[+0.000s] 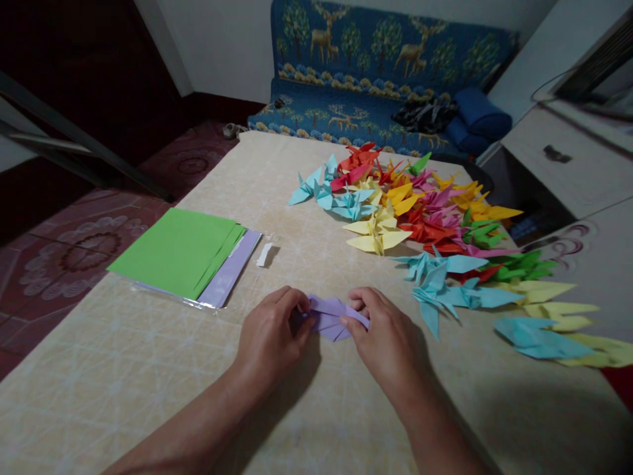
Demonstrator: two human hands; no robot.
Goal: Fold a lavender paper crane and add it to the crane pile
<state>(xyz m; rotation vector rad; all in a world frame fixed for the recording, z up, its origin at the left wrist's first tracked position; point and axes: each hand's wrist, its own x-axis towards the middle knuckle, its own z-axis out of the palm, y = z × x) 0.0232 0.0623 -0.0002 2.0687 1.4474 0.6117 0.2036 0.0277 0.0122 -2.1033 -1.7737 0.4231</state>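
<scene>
A partly folded sheet of purple origami paper [332, 318] is held between my two hands, low over the middle of the table. My left hand [277, 326] pinches its left end between thumb and fingers. At the right end, my right hand [380, 323] grips it the same way, thumb on the near side. Creases and layered flaps show across the paper's middle, while both ends are partly covered by my fingers. Nearest on the right lie light blue folded paper cranes [435, 287].
Many folded cranes in red, yellow [380, 231], orange, pink and green spread over the table's right side. Green paper sheets [173, 254] lie on purple sheets [232, 267] at the left, beside a small white scrap [264, 254]. A sofa [346, 99] stands behind the table [123, 396].
</scene>
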